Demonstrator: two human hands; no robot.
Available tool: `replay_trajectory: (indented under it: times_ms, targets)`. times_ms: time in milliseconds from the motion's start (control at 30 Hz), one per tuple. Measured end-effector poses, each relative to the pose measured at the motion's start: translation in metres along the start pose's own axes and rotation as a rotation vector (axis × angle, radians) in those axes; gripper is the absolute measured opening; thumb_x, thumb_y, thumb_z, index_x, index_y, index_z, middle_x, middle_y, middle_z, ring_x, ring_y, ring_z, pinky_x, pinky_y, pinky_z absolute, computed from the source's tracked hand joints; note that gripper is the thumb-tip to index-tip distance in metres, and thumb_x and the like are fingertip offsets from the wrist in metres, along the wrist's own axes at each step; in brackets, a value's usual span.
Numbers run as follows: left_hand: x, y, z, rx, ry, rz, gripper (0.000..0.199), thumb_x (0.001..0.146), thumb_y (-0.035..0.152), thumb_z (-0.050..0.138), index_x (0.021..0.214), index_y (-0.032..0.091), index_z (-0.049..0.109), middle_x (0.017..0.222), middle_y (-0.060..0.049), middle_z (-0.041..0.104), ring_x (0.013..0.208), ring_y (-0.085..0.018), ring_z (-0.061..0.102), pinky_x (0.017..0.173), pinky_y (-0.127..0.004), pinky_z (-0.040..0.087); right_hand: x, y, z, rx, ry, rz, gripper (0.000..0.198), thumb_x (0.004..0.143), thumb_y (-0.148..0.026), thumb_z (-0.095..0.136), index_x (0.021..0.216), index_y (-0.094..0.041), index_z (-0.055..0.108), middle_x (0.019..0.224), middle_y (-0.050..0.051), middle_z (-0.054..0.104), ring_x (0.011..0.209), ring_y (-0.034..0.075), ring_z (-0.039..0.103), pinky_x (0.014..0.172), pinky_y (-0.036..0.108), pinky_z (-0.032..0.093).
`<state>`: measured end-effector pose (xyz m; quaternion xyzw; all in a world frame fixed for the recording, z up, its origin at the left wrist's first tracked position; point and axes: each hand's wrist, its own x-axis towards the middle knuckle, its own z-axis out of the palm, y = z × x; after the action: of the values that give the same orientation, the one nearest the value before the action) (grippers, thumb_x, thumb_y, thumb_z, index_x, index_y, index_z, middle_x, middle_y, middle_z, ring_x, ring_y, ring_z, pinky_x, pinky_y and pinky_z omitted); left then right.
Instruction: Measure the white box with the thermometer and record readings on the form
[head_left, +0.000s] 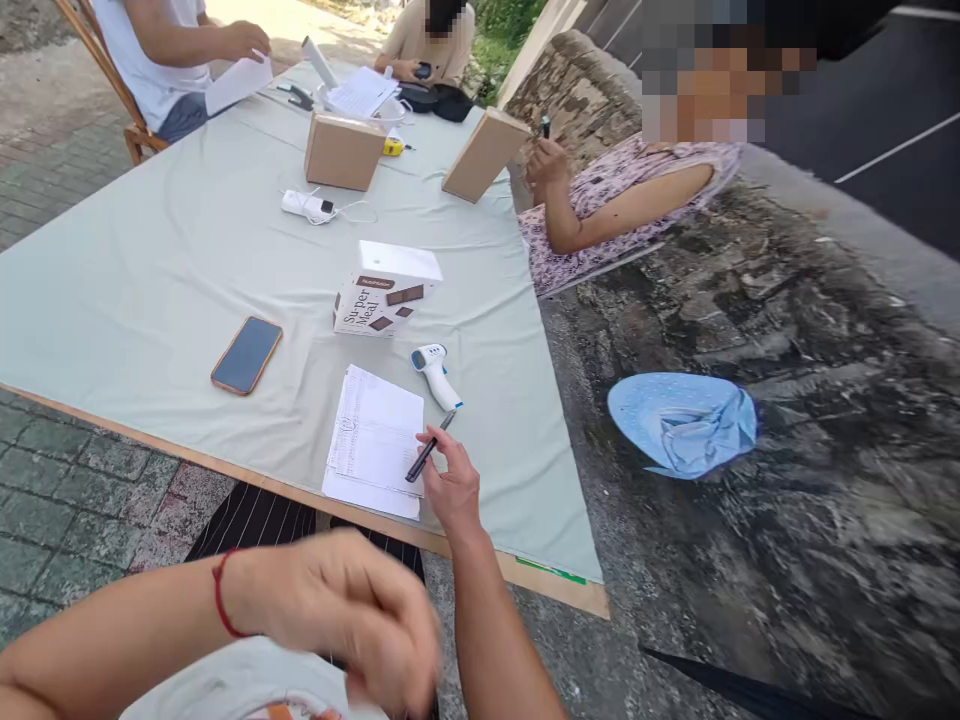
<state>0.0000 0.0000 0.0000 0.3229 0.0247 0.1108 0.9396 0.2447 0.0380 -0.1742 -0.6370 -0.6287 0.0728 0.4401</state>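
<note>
A black pen is pinched between the thumb and fingers of my right hand, slanting over the right edge of some stacked paper sheets. The sheets bear writing and lie near the table's front edge. Just beyond that hand rests a white and blue infrared thermometer. My left hand, with a red string at its wrist, is raised close to the camera over my lap. Its fingers bend downward but are blurred and partly hidden. Behind the papers stands a white box marked "Su-per Meal".
On the cloth-covered table lie a phone and a white device with a cable. Two brown boxes stand farther back. Several people sit around the table. A blue umbrella-like thing lies right, beside the stone wall.
</note>
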Motion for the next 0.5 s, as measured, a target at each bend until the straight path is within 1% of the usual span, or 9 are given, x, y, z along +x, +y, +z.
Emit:
replay_trajectory:
  times_ms: [67,100,133,167,200,267,333,400,500]
  targets:
    - [-0.004,0.028,-0.049,0.214,0.476,0.247,0.036,0.076,0.053,0.076,0.069,0.019,0.066,0.051,0.002,0.047,0.043,-0.007,0.039,0.042,-0.023,0.029,0.011,-0.002,0.005,-0.097,-0.029,-0.075,0.030,0.089,-0.022,0.051,0.115,-0.021,0.065,0.090,0.006,0.071,0.084,0.020,0.063,0.079,0.036,0.049]
    - [-0.004,0.041,-0.074,0.302,0.674,0.356,0.039,0.073,0.053,0.078,0.068,0.018,0.064,0.051,0.003,0.045,0.046,-0.007,0.038,0.045,-0.022,0.031,0.015,-0.003,0.010,-0.154,-0.046,-0.100,0.030,0.089,-0.021,0.050,0.114,-0.021,0.067,0.087,0.006,0.071,0.082,0.021,0.061,0.077,0.036,0.047]
    - [-0.002,0.054,-0.099,0.370,0.819,0.446,0.039,0.070,0.053,0.080,0.069,0.018,0.063,0.053,0.003,0.046,0.050,-0.008,0.041,0.050,-0.022,0.036,0.019,-0.006,0.016,-0.208,-0.067,-0.118,0.029,0.089,-0.018,0.050,0.112,-0.021,0.068,0.085,0.006,0.070,0.081,0.021,0.060,0.077,0.035,0.044]
    - [0.002,0.067,-0.123,0.412,0.919,0.504,0.041,0.067,0.053,0.082,0.073,0.018,0.062,0.058,0.003,0.050,0.055,-0.008,0.046,0.055,-0.023,0.040,0.021,-0.008,0.024,-0.255,-0.092,-0.132,0.030,0.088,-0.016,0.050,0.111,-0.021,0.068,0.084,0.006,0.070,0.081,0.021,0.059,0.077,0.035,0.042]
    - [0.008,0.078,-0.146,0.447,1.004,0.542,0.043,0.063,0.049,0.085,0.081,0.018,0.063,0.071,0.000,0.057,0.065,-0.010,0.053,0.062,-0.023,0.044,0.023,-0.012,0.031,-0.290,-0.121,-0.141,0.031,0.087,-0.014,0.050,0.111,-0.020,0.068,0.082,0.006,0.070,0.081,0.021,0.058,0.076,0.035,0.041]
    - [0.026,0.098,-0.187,0.519,1.144,0.537,0.060,0.061,0.043,0.086,0.108,0.017,0.059,0.107,-0.009,0.064,0.095,-0.017,0.061,0.083,-0.029,0.049,0.023,-0.019,0.047,-0.332,-0.174,-0.151,0.031,0.085,-0.011,0.050,0.109,-0.020,0.068,0.078,0.006,0.068,0.079,0.022,0.056,0.075,0.035,0.038]
    - [0.047,0.115,-0.222,0.621,1.239,0.459,0.086,0.060,0.036,0.087,0.132,0.014,0.046,0.139,-0.020,0.050,0.125,-0.027,0.053,0.103,-0.038,0.044,0.021,-0.025,0.058,-0.350,-0.216,-0.157,0.030,0.085,-0.010,0.050,0.106,-0.021,0.068,0.076,0.006,0.066,0.076,0.022,0.055,0.073,0.035,0.037]
    - [0.070,0.129,-0.249,0.778,1.266,0.408,0.105,0.059,0.031,0.087,0.146,0.014,0.031,0.155,-0.023,0.032,0.142,-0.031,0.037,0.114,-0.042,0.034,0.022,-0.027,0.061,-0.322,-0.252,-0.171,0.034,0.085,-0.010,0.048,0.109,-0.024,0.067,0.072,0.004,0.064,0.072,0.020,0.054,0.072,0.034,0.037]
    - [0.099,0.144,-0.278,0.980,1.268,0.401,0.121,0.056,0.026,0.088,0.153,0.012,0.016,0.161,-0.023,0.017,0.151,-0.032,0.016,0.122,-0.044,0.017,0.036,-0.016,0.051,-0.235,-0.211,-0.151,0.038,0.087,-0.015,0.047,0.119,-0.027,0.064,0.075,0.002,0.064,0.074,0.019,0.057,0.074,0.032,0.040]
